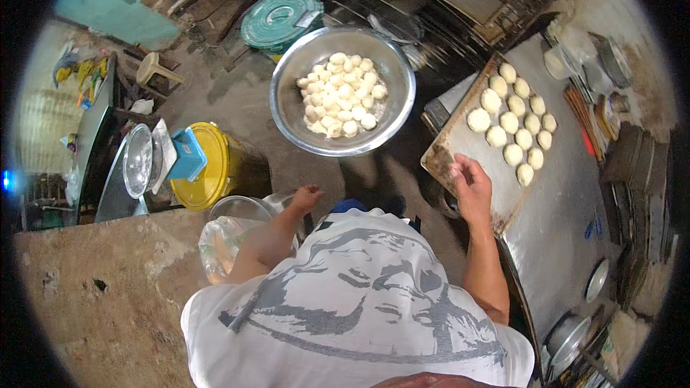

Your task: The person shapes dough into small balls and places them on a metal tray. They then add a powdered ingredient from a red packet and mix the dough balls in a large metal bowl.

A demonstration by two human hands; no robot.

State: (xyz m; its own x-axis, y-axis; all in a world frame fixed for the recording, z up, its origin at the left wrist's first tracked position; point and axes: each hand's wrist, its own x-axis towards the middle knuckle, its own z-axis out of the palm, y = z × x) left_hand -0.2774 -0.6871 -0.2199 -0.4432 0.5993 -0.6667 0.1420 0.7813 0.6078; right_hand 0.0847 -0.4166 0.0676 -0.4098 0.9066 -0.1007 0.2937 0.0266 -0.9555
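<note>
A wide steel bowl stands ahead of me, heaped with small pale dough balls. To the right, a worn baking tray carries several larger dough balls in loose rows, with a coarse-looking surface. My right hand is over the tray's near left edge, its fingers loosely bent and apart, with nothing visible in them; whether it touches the tray I cannot tell. My left hand hangs low by my waist, fingers slightly bent and holding nothing I can see, beside a clear container.
The tray lies on a metal worktable with tongs-like sticks and tubs at its far side. On the left are a yellow lidded bucket, a blue box and a steel dish. A green lidded bin stands behind the bowl.
</note>
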